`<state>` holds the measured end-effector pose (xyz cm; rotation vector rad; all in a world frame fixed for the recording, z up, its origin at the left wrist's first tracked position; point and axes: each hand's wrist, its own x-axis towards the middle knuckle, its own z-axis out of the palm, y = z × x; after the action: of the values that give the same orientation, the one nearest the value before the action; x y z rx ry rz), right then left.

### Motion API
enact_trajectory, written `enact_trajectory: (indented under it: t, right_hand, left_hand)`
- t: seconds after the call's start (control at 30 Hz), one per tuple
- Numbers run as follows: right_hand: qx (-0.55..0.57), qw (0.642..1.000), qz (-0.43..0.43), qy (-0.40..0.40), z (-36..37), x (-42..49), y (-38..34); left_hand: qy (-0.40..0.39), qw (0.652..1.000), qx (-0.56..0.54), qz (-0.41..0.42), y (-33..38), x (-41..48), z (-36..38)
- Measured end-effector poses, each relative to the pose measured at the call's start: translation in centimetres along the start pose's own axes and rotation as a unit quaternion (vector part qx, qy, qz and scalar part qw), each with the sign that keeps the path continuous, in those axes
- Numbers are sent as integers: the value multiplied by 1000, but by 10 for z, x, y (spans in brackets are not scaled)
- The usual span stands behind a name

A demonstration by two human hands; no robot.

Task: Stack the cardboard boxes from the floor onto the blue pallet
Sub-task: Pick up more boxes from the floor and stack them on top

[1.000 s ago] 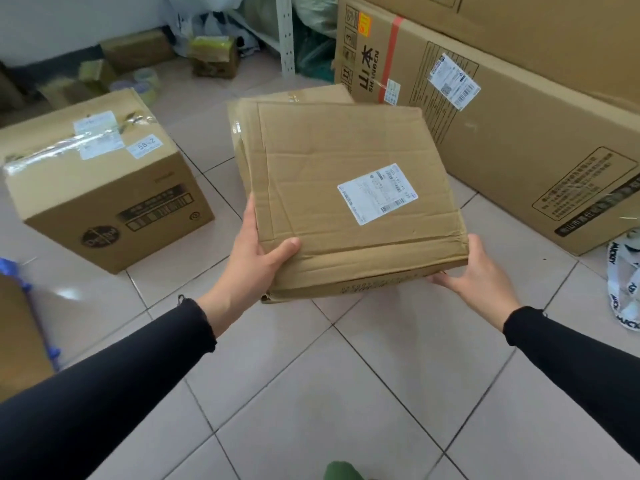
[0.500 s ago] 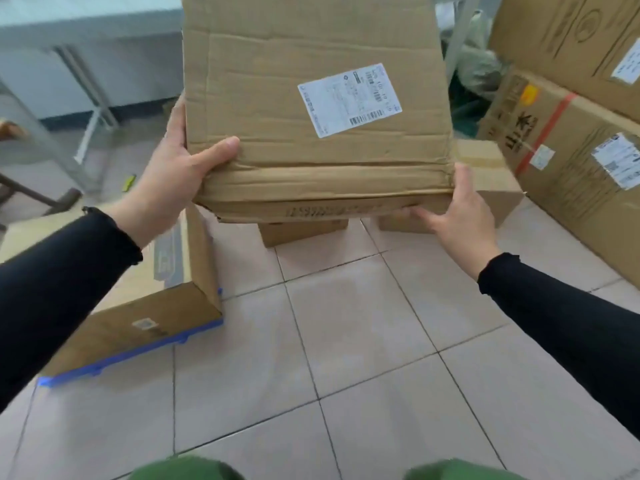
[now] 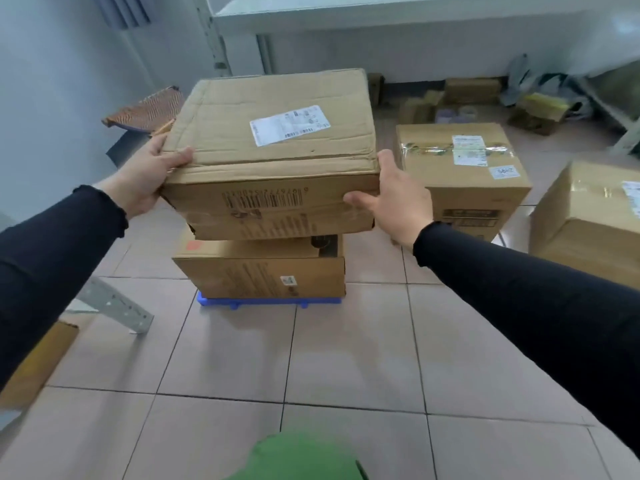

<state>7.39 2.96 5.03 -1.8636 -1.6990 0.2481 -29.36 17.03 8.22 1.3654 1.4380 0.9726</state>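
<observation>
I hold a flat, creased cardboard box (image 3: 273, 150) with a white shipping label between both hands. My left hand (image 3: 149, 174) grips its near left corner, thumb on top. My right hand (image 3: 394, 199) clasps its near right corner. The box sits right over a second cardboard box (image 3: 259, 271) that rests on the blue pallet (image 3: 268, 302); whether the two touch I cannot tell. Only the pallet's front edge shows under that lower box.
Two more cardboard boxes stand on the tiled floor at the right, one taped with labels (image 3: 464, 168), one at the frame edge (image 3: 592, 216). Small cartons and bags lie by the far wall. A metal shelf leg (image 3: 117, 306) is at the left, a carton (image 3: 38, 362) beside it.
I have turned left with the box, from the large cartons toward the pallet. The box has come down from chest height to just over the box on the pallet. Both hands kept their grip.
</observation>
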Motion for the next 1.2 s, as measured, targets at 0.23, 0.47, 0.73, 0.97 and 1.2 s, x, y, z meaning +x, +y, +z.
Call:
enact_trajectory:
  t: [0.23, 0.47, 0.73, 0.97, 1.2]
  right_hand:
    - [-32, 999, 7, -31, 38, 5, -23]
    - [-26, 998, 21, -57, 56, 3, -24]
    - [-33, 996, 5, -79, 62, 4, -2]
    - [-98, 991, 20, -87, 11, 20, 55]
    - [-189, 976, 89, -58, -69, 6, 159]
  left_hand:
    - [11, 999, 17, -31, -34, 18, -30]
    - [13, 999, 22, -43, -52, 19, -28]
    - [27, 981, 187, -41, -41, 17, -23]
    - [54, 896, 416, 148, 27, 2, 62]
    - [-94, 839, 472, 252, 68, -11, 222]
